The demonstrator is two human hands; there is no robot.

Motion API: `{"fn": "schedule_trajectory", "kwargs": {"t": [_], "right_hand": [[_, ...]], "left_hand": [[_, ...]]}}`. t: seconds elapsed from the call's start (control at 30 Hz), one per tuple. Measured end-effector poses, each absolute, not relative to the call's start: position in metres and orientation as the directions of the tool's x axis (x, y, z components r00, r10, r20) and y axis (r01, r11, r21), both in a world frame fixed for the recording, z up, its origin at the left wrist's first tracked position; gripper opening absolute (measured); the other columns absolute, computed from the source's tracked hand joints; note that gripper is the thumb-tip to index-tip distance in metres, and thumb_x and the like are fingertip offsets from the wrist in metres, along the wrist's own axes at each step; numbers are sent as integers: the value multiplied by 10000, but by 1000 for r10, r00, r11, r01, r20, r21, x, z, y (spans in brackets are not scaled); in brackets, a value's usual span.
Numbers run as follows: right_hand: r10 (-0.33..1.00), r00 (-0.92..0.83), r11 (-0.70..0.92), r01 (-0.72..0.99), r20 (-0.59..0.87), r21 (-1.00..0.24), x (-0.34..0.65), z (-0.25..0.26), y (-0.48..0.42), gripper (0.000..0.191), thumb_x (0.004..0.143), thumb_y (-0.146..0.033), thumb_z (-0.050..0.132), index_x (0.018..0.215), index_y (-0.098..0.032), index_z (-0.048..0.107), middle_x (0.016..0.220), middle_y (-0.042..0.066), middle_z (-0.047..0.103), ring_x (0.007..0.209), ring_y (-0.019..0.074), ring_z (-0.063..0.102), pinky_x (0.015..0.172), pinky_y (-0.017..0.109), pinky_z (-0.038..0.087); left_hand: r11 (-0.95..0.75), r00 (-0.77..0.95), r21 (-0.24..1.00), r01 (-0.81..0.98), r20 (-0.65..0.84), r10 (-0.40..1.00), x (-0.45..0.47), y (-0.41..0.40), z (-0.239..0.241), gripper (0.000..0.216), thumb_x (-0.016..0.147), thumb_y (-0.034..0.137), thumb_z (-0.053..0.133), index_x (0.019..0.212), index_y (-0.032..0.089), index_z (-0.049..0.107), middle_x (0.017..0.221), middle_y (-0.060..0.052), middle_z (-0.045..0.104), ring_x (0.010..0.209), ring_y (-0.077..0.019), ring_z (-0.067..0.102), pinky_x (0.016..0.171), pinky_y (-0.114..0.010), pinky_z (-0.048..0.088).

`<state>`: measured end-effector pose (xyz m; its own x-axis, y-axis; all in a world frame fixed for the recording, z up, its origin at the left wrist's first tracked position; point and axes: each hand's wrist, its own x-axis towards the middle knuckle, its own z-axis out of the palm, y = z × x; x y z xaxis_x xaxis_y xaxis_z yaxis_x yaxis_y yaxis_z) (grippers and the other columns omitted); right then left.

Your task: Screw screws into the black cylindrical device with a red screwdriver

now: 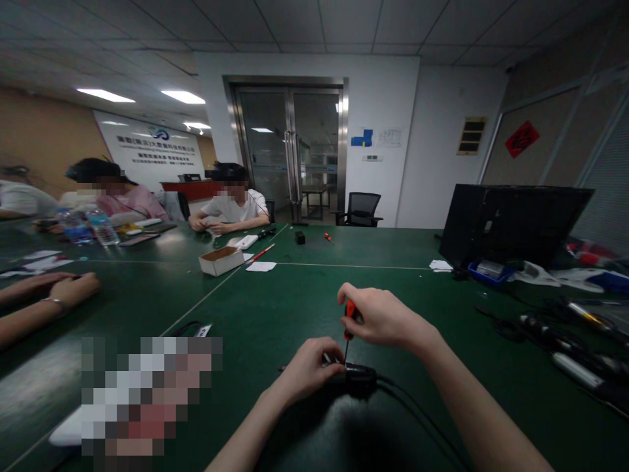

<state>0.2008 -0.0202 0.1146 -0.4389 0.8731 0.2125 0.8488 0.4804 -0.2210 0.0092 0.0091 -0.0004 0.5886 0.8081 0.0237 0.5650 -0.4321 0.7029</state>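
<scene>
My right hand (381, 318) is closed around the red handle of a small screwdriver (348, 321), held upright with its tip down on a small black device (361, 379). My left hand (309, 368) is closed on the left end of that device and pins it to the green table (295, 308). A black cable (417, 413) runs from the device toward the lower right.
A black monitor (511, 223) stands at the right, with tools and cables (565, 334) beside it. A small cardboard box (221, 260), papers and another screwdriver (328, 238) lie farther back. Other people sit at the left; someone's hands (59, 292) rest on the table. Water bottles (101, 226) stand far left.
</scene>
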Motion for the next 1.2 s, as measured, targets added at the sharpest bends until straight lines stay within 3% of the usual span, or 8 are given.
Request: {"fn": "schedule_trajectory", "kwargs": {"t": [0.13,0.2,0.3,0.4,0.57,0.8,1.03,1.2], "right_hand": [[856,-473,515,817,210,-258,203,115,-22,271,820,-218,691,1077,-223,606,932,22,724,803,173,638,642,254,344],[881,-419,461,864,219,-203,200,115,-21,225,864,-370,712,1019,-229,631,893,27,728,794,193,653,629,262,335],[918,-312,344,934,246,-96,195,115,-19,360,937,-588,614,984,-234,656,841,49,735,780,226,682,610,274,324],[924,-297,320,945,242,-62,193,114,-16,299,982,-525,567,1012,-241,656,869,55,748,795,229,695,609,277,321],[904,-353,393,909,241,-143,198,113,-17,244,897,-326,652,1116,-236,593,925,38,747,818,213,684,620,274,314],[920,-321,352,929,225,-115,198,114,-16,329,948,-548,610,1053,-236,608,868,63,734,786,238,678,609,288,301],[895,-385,431,877,223,-212,201,113,-16,271,848,-262,690,1094,-225,584,917,25,719,787,185,641,616,271,321],[913,-345,382,909,216,-163,198,113,-16,282,901,-466,714,1011,-233,600,943,51,730,845,221,666,638,287,352]], "left_hand": [[-418,582,707,571,11,813,9,7,3,121,803,248,676,851,167,753,927,-50,736,875,-214,650,802,-281,475],[-409,577,708,576,3,817,10,7,4,121,806,251,678,853,167,752,932,-54,738,887,-218,652,809,-286,474],[-403,576,702,588,-13,817,10,7,5,118,803,249,683,855,166,749,941,-59,739,902,-221,653,822,-292,477],[-410,584,697,588,-15,812,9,7,5,135,802,257,678,872,165,749,953,-63,740,905,-223,651,818,-290,487],[-442,604,699,562,18,797,8,6,4,145,808,256,665,882,163,749,923,-54,733,860,-208,645,794,-278,492],[-465,609,665,584,20,793,7,4,4,159,837,277,663,906,159,742,950,-69,732,877,-220,642,804,-289,491],[-466,606,658,592,18,795,6,4,4,173,792,255,689,926,161,745,968,-56,730,892,-223,640,840,-300,486],[-460,597,642,614,4,802,6,3,5,202,774,284,700,930,164,746,980,-64,731,893,-233,639,828,-307,489]]}}
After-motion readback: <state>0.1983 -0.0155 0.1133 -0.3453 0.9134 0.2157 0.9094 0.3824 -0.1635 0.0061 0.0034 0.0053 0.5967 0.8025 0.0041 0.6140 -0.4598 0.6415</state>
